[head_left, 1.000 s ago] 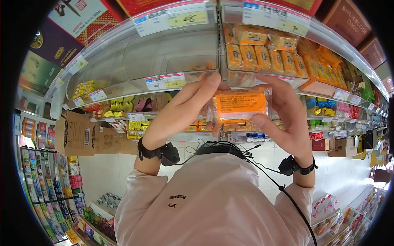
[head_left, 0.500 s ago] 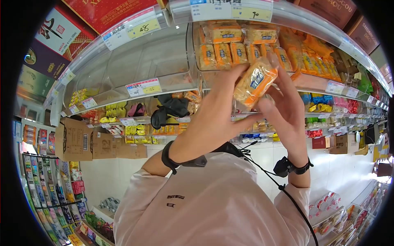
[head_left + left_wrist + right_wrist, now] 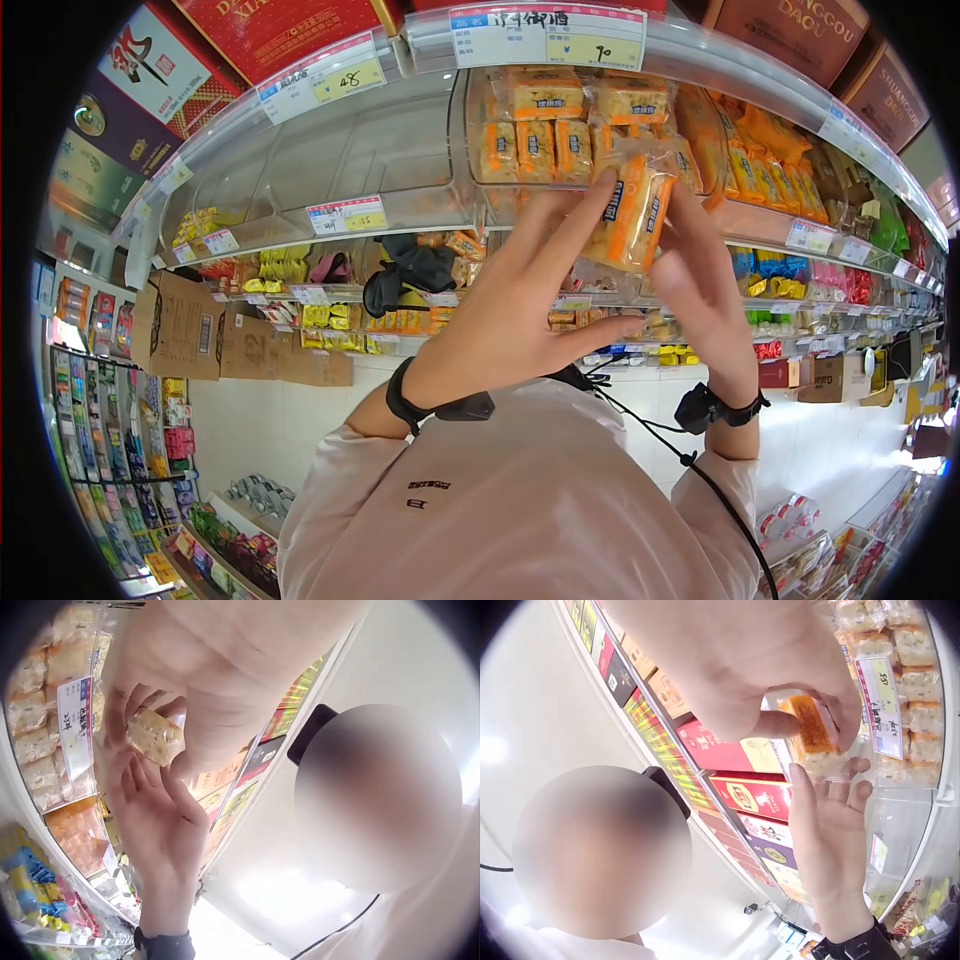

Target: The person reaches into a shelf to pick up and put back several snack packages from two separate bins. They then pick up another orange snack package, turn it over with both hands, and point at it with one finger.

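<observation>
A wrapped snack cake (image 3: 635,220) with a clear and orange wrapper stands tilted between both hands, in front of the shelf. My left hand (image 3: 530,275) has fingertips at its upper left edge, the thumb stretched out below it. On the other side, my right hand (image 3: 710,290) holds it with fingers along the right edge; its thumb is blurred. In the right wrist view, the right thumb and fingers pinch the cake (image 3: 814,731) across its orange printed side, and the left fingers (image 3: 855,776) touch its lower end. The pale pastry (image 3: 154,736) shows through the wrapper in the left wrist view.
Similar wrapped cakes (image 3: 535,150) fill a clear bin just behind the hands. A price tag (image 3: 550,35) hangs on the shelf edge above. Yellow packets (image 3: 285,270) lie on a lower shelf, a dark cloth-like item (image 3: 410,270) beside them. Cardboard boxes (image 3: 180,325) stand at left.
The cake has turned from lying level with its orange printed back showing to standing tilted, with its labelled side showing. Both hands have shifted their hold, and the head view has swung rightward.
</observation>
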A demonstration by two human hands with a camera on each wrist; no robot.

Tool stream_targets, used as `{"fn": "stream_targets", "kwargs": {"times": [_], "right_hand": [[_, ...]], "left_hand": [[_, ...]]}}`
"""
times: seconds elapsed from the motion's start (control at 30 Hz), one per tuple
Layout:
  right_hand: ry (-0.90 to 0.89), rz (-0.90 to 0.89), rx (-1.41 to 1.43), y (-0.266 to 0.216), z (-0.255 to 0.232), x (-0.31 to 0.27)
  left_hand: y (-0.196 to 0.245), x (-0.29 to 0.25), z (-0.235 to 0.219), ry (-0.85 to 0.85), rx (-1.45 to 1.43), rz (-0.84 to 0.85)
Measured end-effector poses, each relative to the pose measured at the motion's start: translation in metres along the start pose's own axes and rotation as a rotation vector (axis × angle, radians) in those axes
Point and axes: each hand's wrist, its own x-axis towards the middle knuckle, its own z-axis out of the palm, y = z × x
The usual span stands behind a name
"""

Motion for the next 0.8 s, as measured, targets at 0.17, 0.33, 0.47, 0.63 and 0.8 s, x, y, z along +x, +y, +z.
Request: {"fn": "stream_targets", "kwargs": {"times": [0.17,0.33,0.47,0.63,0.8], "right_hand": [[-0.063,-0.109,-0.373,0.001,-0.022,0.013],[0.05,-0.492,-0.944,-0.015,-0.032,0.041],[-0.069,-0.477,-1.073,-0.03,-0.043,0.067],[-0.248,-0.583,-1.161,-0.025,-0.046,0.098],[-0.306,-0.481,-1.302,-0.022,-0.046,0.118]], "left_hand": [[-0.008,0.005,-0.01,0.045,0.095,0.066],[-0.019,0.012,-0.022,0.231,0.178,0.096],[-0.026,0.01,-0.016,0.203,0.228,0.142],[-0.029,0.026,-0.015,0.232,0.521,0.204],[-0.034,0.035,-0.019,0.184,0.681,0.231]]}}
